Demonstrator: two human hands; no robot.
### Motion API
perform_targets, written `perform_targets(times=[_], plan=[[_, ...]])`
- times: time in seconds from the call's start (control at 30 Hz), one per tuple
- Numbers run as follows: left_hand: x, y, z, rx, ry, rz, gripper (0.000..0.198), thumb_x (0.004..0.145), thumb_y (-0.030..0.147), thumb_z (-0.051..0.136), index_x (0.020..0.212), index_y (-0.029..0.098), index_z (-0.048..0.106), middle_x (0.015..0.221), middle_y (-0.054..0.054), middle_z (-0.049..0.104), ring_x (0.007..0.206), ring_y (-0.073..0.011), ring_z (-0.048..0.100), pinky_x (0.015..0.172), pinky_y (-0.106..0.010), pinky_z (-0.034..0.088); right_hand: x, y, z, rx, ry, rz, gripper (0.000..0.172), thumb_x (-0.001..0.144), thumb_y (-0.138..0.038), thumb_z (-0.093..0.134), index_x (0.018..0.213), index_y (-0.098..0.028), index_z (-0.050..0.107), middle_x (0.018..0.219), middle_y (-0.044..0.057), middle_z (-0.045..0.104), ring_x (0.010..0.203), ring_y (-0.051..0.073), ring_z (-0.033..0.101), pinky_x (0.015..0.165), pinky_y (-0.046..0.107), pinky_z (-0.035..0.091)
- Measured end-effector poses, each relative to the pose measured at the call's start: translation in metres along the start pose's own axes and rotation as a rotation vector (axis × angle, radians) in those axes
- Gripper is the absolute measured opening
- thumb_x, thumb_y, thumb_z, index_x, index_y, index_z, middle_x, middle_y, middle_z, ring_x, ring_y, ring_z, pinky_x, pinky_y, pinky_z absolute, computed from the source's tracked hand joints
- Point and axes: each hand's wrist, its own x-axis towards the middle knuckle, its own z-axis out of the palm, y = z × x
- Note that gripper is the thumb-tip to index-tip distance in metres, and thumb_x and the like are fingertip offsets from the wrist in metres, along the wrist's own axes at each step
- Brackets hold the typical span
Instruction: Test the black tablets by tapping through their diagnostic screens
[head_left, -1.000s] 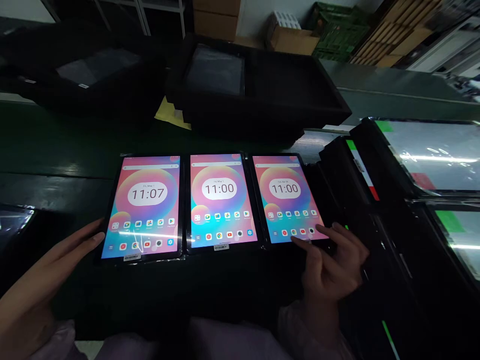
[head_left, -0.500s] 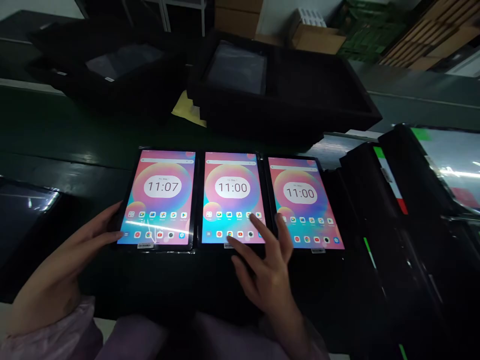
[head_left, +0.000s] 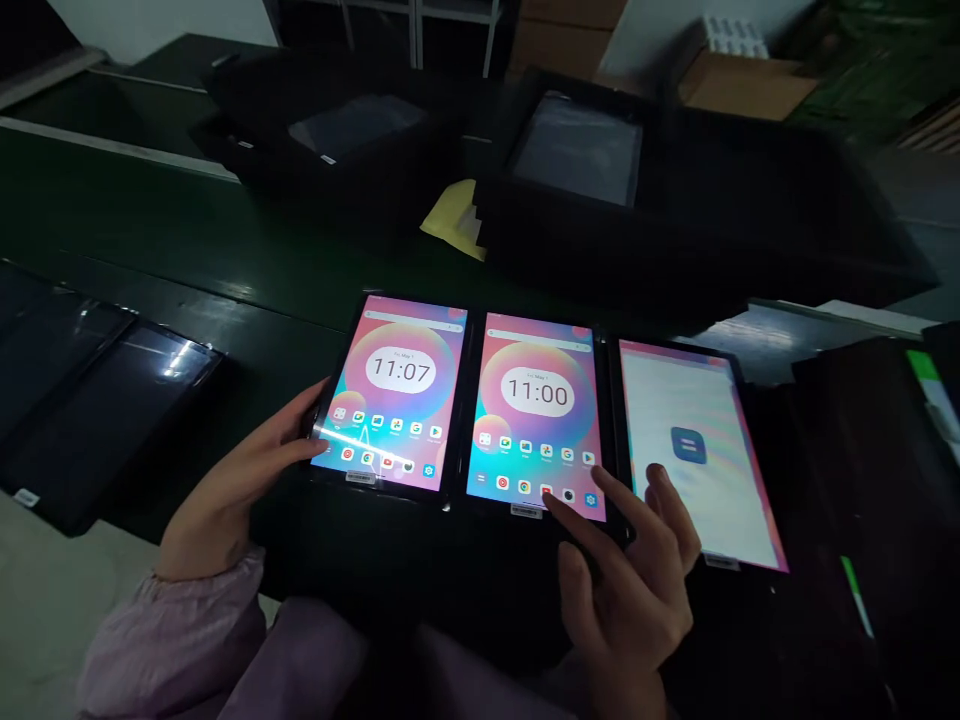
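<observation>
Three lit tablets lie side by side on the dark table. The left tablet reads 11:07, and my left hand grips its lower left edge between thumb and fingers. On the middle tablet the clock shows 11:00. A pale screen with a blue icon fills the right tablet. My right hand is over the lower parts of the middle and right tablets, fingers apart, holding nothing. Its index fingertip is at the middle tablet's bottom icon row. Whether the other fingertips touch glass is unclear.
Dark tablets lie at the left. Behind are black trays with screens in them, and a yellow packet beside them. Black stacked items with green marks stand at the right. Cardboard boxes are farther back.
The view has shifted, so the tablets appear farther right. The right tablet's home screen has turned into a pale screen with a blue icon. My left hand still grips the left tablet.
</observation>
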Motion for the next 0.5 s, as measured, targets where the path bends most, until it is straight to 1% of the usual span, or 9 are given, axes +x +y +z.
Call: perform_targets(times=[0.07, 0.17, 0.27, 0.37, 0.43, 0.5], plan=[[0.001, -0.002, -0.003, -0.008, -0.007, 0.001, 0.093, 0.076, 0.047, 0.084, 0.159, 0.031, 0.045, 0.161, -0.003, 0.051, 0.151, -0.0383, 0.041, 0.114, -0.043, 0.05, 0.001, 0.007, -0.002, -0.038, 0.012, -0.01, 0.021, 0.098, -0.015, 0.06, 0.11, -0.023, 0.076, 0.136, 0.007, 0.064, 0.148, 0.039, 0.042, 0.115, 0.059, 0.044], [0.002, -0.004, -0.007, -0.006, -0.029, -0.008, 0.093, 0.078, 0.048, 0.083, 0.16, 0.031, 0.043, 0.163, -0.002, 0.048, 0.153, -0.0375, 0.037, 0.115, -0.044, 0.048, 0.001, 0.013, -0.002, -0.069, -0.059, -0.034, 0.022, 0.097, -0.012, 0.062, 0.111, -0.022, 0.076, 0.139, 0.008, 0.062, 0.15, 0.039, 0.039, 0.115, 0.059, 0.043], [0.004, -0.004, -0.01, 0.017, -0.026, -0.028, 0.097, 0.077, 0.049, 0.083, 0.162, 0.032, 0.04, 0.167, 0.0, 0.041, 0.156, -0.0366, 0.031, 0.12, -0.044, 0.042, 0.001, 0.008, 0.003, -0.062, -0.163, -0.069, 0.023, 0.097, -0.012, 0.063, 0.116, -0.022, 0.074, 0.143, 0.011, 0.058, 0.156, 0.039, 0.029, 0.117, 0.061, 0.041], [0.004, -0.002, -0.01, 0.05, -0.017, -0.03, 0.096, 0.077, 0.049, 0.084, 0.161, 0.034, 0.04, 0.171, 0.003, 0.031, 0.159, -0.0339, 0.025, 0.122, -0.041, 0.038, 0.003, -0.003, 0.011, -0.051, -0.248, -0.104, 0.023, 0.099, -0.017, 0.062, 0.119, -0.023, 0.072, 0.145, 0.012, 0.055, 0.16, 0.038, 0.017, 0.12, 0.065, 0.037], [0.001, 0.001, -0.009, 0.067, -0.001, -0.049, 0.094, 0.077, 0.048, 0.083, 0.16, 0.036, 0.042, 0.171, 0.005, 0.032, 0.158, -0.0329, 0.026, 0.122, -0.039, 0.039, 0.005, -0.007, 0.013, -0.037, -0.253, -0.108, 0.022, 0.099, -0.017, 0.062, 0.118, -0.023, 0.072, 0.145, 0.011, 0.055, 0.161, 0.037, 0.016, 0.12, 0.064, 0.038], [-0.002, 0.007, -0.005, 0.079, 0.033, -0.073, 0.091, 0.078, 0.047, 0.082, 0.16, 0.035, 0.043, 0.169, 0.005, 0.035, 0.157, -0.0318, 0.03, 0.122, -0.039, 0.039, 0.008, -0.004, 0.01, -0.026, -0.208, -0.094, 0.023, 0.097, -0.014, 0.063, 0.116, -0.023, 0.073, 0.145, 0.011, 0.057, 0.159, 0.038, 0.021, 0.119, 0.062, 0.041]])
